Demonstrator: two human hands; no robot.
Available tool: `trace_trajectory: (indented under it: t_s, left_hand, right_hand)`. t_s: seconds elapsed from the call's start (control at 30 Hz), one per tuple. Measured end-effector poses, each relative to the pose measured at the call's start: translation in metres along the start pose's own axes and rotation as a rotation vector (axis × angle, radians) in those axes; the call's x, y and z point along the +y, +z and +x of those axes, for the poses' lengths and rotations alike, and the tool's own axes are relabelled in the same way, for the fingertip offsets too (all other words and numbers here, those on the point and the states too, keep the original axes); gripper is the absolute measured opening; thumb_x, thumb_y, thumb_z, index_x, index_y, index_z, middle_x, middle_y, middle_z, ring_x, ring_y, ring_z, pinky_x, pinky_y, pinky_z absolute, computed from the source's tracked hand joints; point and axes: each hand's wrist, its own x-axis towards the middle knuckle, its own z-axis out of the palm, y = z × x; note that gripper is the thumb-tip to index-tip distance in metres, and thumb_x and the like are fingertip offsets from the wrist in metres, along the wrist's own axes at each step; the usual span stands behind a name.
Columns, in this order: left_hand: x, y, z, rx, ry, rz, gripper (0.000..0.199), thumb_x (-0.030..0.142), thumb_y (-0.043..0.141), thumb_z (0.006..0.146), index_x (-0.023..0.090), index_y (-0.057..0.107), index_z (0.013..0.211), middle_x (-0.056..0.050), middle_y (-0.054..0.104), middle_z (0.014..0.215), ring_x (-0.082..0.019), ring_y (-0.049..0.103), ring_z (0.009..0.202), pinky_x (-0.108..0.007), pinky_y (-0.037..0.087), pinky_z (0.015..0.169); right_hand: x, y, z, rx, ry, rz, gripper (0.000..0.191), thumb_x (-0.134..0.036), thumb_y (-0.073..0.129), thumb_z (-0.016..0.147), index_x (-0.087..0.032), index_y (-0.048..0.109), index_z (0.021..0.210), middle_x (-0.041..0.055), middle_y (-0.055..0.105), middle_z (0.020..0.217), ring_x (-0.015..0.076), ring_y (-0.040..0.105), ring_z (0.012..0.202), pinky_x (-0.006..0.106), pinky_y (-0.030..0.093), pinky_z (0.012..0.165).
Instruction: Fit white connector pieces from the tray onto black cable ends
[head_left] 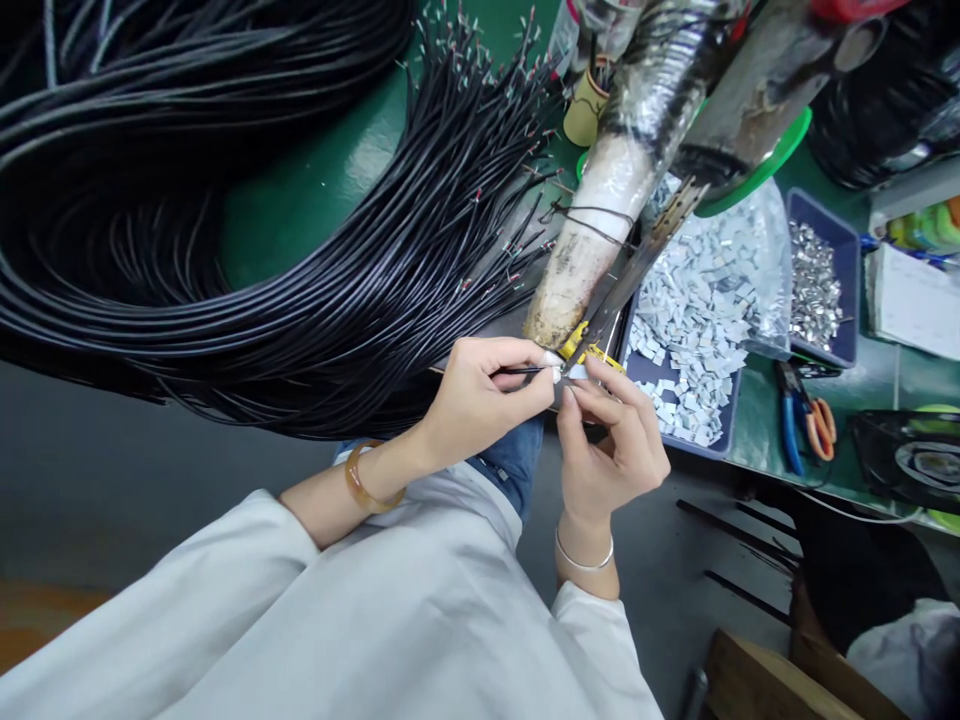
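Note:
My left hand [491,393] is closed in a pinch on a thin black cable [523,370], its end pointing right. Just beyond the fingertips comes the narrow tip of a long dark metal tool [634,275], which looks like a soldering iron and slants down from the upper right. My right hand [616,432] faces the left one, with thumb and fingers curled together close below that tip. Whatever they pinch is too small to make out. Yellow plastic pieces [576,342] sit right behind the fingertips.
A big bundle of black cables [300,300] spreads over the green table [322,180]. A dirty white pipe [589,240] stands behind my hands. Rightward are a tray [716,440] of small pale squares, a bin [844,300] of metal parts and pliers [802,420].

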Motion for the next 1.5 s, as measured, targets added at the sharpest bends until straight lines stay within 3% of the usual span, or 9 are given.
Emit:
trace_trajectory:
  t_s: [0.3, 0.6, 0.73, 0.83, 1.0, 1.17, 1.3, 1.4, 1.5]
  left_hand:
    - [-0.004, -0.004, -0.003, -0.076, -0.013, 0.105, 0.017, 0.017, 0.062, 0.08, 0.011, 0.075, 0.071, -0.002, 0.067, 0.066, -0.008, 0.055, 0.058, -0.015, 0.042, 0.052]
    - [-0.003, -0.004, -0.003, -0.057, 0.067, 0.168, 0.017, 0.018, 0.062, 0.084, 0.011, 0.075, 0.078, -0.001, 0.068, 0.069, -0.008, 0.053, 0.06, -0.016, 0.038, 0.051]
    - [-0.001, -0.015, -0.009, -0.293, 0.057, 0.282, 0.017, 0.017, 0.061, 0.085, 0.011, 0.075, 0.077, 0.005, 0.052, 0.051, -0.005, 0.036, 0.048, -0.019, 0.028, 0.047]
    - [-0.002, -0.028, -0.012, -0.436, 0.147, 0.381, 0.015, 0.021, 0.065, 0.086, 0.013, 0.078, 0.082, 0.001, 0.066, 0.061, -0.008, 0.053, 0.054, -0.02, 0.041, 0.055]
    - [0.0, -0.052, 0.001, 0.146, 0.389, 0.747, 0.018, 0.021, 0.061, 0.092, 0.017, 0.076, 0.1, -0.01, 0.076, 0.099, -0.022, 0.07, 0.093, -0.034, 0.053, 0.087]
    - [0.0, -0.064, 0.014, 0.095, 0.266, 1.112, 0.021, 0.02, 0.054, 0.092, 0.016, 0.073, 0.099, -0.007, 0.069, 0.082, -0.024, 0.068, 0.082, -0.035, 0.049, 0.076]
    - [-0.002, -0.063, 0.006, 0.346, 0.353, 0.8, 0.015, 0.017, 0.059, 0.089, 0.019, 0.069, 0.1, 0.001, 0.062, 0.069, -0.014, 0.061, 0.064, -0.03, 0.046, 0.065]
    - [0.004, -0.065, 0.0, 0.584, 0.483, 0.267, 0.017, 0.012, 0.063, 0.087, 0.023, 0.064, 0.101, 0.004, 0.061, 0.078, -0.007, 0.054, 0.053, -0.025, 0.039, 0.048]
    - [0.02, -0.067, -0.007, 0.324, 0.399, -0.172, 0.02, 0.015, 0.07, 0.084, 0.024, 0.066, 0.101, 0.005, 0.064, 0.082, -0.004, 0.048, 0.045, -0.022, 0.031, 0.037]
  right_hand:
    - [0.003, -0.002, -0.007, -0.016, 0.029, 0.04, 0.02, -0.006, 0.071, 0.082, -0.021, 0.066, 0.094, 0.0058, 0.078, 0.108, 0.0167, 0.077, 0.094, 0.028, 0.066, 0.076]
    - [0.003, -0.001, -0.002, -0.028, -0.011, -0.035, 0.016, -0.01, 0.073, 0.084, -0.022, 0.068, 0.093, 0.0045, 0.078, 0.105, 0.0179, 0.077, 0.094, 0.031, 0.065, 0.08]
    - [0.004, -0.002, -0.003, 0.043, 0.126, 0.145, 0.014, -0.011, 0.066, 0.09, -0.022, 0.064, 0.098, 0.0037, 0.079, 0.1, 0.0182, 0.079, 0.087, 0.033, 0.067, 0.075]
    - [0.009, -0.004, 0.0, 0.199, 0.161, 0.258, 0.011, -0.012, 0.064, 0.091, -0.021, 0.062, 0.098, 0.0023, 0.078, 0.093, 0.0169, 0.078, 0.077, 0.032, 0.067, 0.068]
    - [0.014, -0.01, 0.005, 0.307, 0.179, 0.189, 0.004, -0.019, 0.066, 0.092, -0.021, 0.062, 0.094, -0.0007, 0.076, 0.082, 0.0166, 0.076, 0.068, 0.032, 0.065, 0.06]
    - [-0.001, -0.029, 0.009, 0.412, -0.118, 0.069, 0.004, -0.025, 0.066, 0.092, -0.026, 0.065, 0.088, -0.009, 0.049, 0.056, 0.0068, 0.041, 0.034, 0.027, 0.035, 0.034]
    - [-0.009, -0.051, 0.015, 0.529, 0.017, -0.03, 0.018, -0.025, 0.067, 0.089, -0.029, 0.064, 0.106, -0.0041, 0.056, 0.086, 0.0035, 0.041, 0.039, 0.027, 0.035, 0.035]
    - [0.009, -0.071, 0.017, 0.108, 0.352, -0.186, 0.015, -0.026, 0.06, 0.093, -0.023, 0.061, 0.107, -0.0016, 0.064, 0.08, 0.0146, 0.068, 0.061, 0.031, 0.055, 0.059]
    - [0.045, -0.086, 0.023, -0.143, 0.413, -0.419, 0.014, -0.034, 0.066, 0.087, -0.021, 0.062, 0.085, -0.0004, 0.066, 0.075, 0.0169, 0.068, 0.068, 0.033, 0.054, 0.071]
